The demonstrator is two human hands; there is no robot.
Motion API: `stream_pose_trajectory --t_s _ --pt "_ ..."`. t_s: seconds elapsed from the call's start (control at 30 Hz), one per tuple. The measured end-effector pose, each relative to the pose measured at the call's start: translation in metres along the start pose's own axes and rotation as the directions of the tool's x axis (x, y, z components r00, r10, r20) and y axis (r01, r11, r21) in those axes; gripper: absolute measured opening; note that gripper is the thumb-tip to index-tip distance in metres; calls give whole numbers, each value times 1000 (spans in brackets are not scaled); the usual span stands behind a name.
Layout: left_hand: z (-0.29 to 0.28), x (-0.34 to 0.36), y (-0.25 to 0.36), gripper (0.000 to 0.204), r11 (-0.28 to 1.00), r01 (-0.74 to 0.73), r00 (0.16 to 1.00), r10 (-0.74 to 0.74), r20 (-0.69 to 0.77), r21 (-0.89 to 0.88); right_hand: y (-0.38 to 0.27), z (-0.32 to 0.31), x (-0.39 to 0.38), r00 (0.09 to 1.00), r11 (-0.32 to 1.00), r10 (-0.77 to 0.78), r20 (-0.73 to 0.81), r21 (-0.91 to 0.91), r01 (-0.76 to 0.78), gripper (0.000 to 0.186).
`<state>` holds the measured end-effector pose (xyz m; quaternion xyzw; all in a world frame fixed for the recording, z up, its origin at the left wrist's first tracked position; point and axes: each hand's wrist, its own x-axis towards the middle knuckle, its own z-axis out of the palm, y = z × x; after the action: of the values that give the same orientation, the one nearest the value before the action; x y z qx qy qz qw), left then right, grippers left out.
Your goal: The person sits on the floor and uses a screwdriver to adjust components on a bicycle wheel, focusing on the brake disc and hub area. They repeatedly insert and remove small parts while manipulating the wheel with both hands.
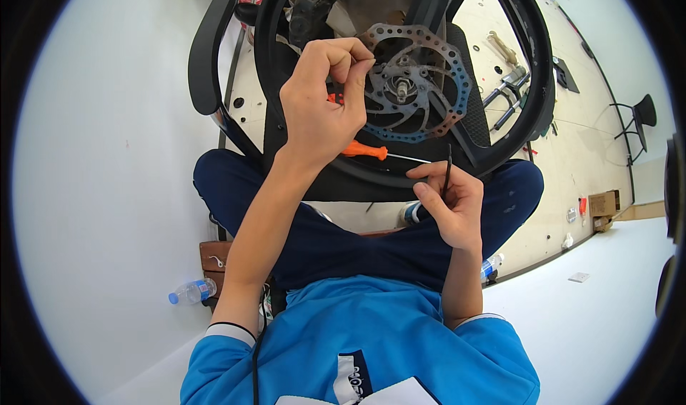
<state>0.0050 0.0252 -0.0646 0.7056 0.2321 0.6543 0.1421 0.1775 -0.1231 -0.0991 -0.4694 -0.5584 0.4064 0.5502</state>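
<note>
A spoked black wheel lies flat before me with a drilled metal brake disc at its hub, the axle end standing up in the middle. My left hand hovers at the disc's left edge, thumb and forefinger pinched together; whatever is between them is too small to make out. Lower right, my right hand holds a thin black rod upright in its fingers, possibly a hex key. Between both hands lies a screwdriver with an orange handle, its shaft pointing toward my right hand.
The wheel rests on a black chair seat with an armrest at left. On the floor at right lie a fork-like metal part, a cardboard box and small parts. A water bottle lies lower left; a black chair stands far right.
</note>
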Motion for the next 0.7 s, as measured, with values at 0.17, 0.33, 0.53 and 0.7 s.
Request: stream_pose_trajectory --t_s 0.17,0.33,0.53,0.7 --pt "-1 -2 -3 25 998 -48 998 46 45 40 -4 0 -1 1000 1000 0 6 2 0 14" --pt "-8 -1 5 30 995 15 993 -27 118 95 -1 -1 -2 1000 1000 9 -4 14 -9 14" --pt "-25 -1 14 31 997 -27 995 20 -94 -74 1 -4 0 1000 1000 -27 -5 7 27 13" --pt "-72 -28 -10 33 981 183 949 -193 -251 -62 5 -6 -3 1000 1000 10 -9 5 -10 13"
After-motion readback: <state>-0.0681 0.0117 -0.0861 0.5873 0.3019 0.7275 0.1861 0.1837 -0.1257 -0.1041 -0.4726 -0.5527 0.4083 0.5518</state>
